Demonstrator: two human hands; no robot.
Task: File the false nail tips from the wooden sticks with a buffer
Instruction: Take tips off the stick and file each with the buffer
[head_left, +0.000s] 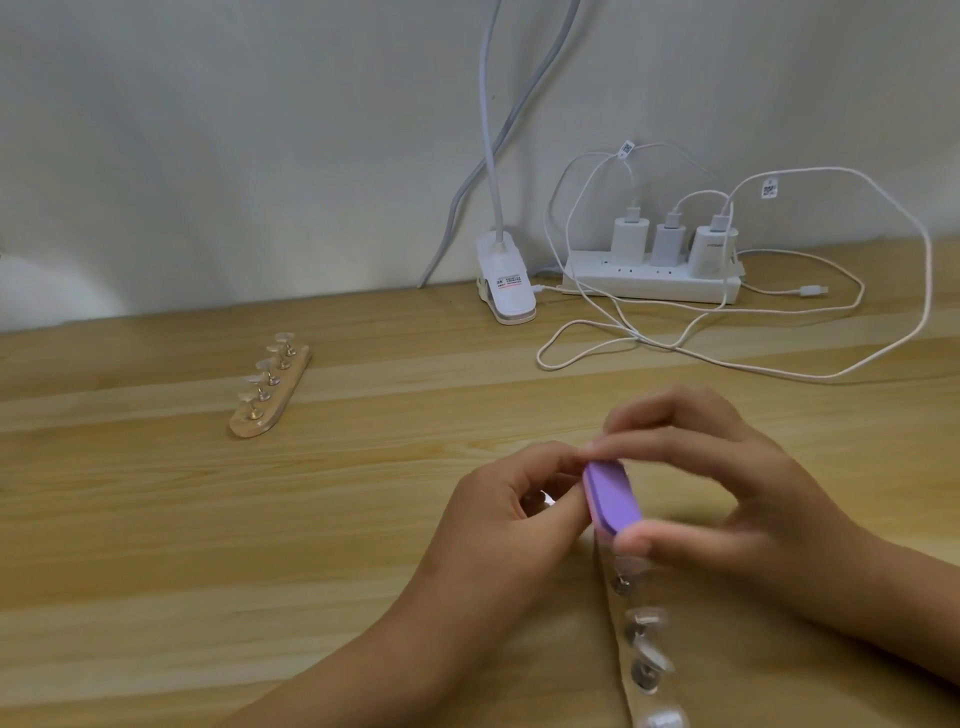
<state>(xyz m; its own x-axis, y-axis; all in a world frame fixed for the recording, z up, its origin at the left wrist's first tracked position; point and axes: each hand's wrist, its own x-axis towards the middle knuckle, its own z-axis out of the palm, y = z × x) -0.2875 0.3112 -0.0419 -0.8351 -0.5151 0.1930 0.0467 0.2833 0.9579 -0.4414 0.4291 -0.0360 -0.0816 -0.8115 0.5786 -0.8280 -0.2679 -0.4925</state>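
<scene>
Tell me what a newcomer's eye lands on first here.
The purple buffer, held in the right hand at front centre, stands out most; the left hand pinches at its far end. A wooden stick of clear nail tips runs from under the hands toward the viewer, a second stick lies at left, and a white power strip sits by the back wall.
</scene>
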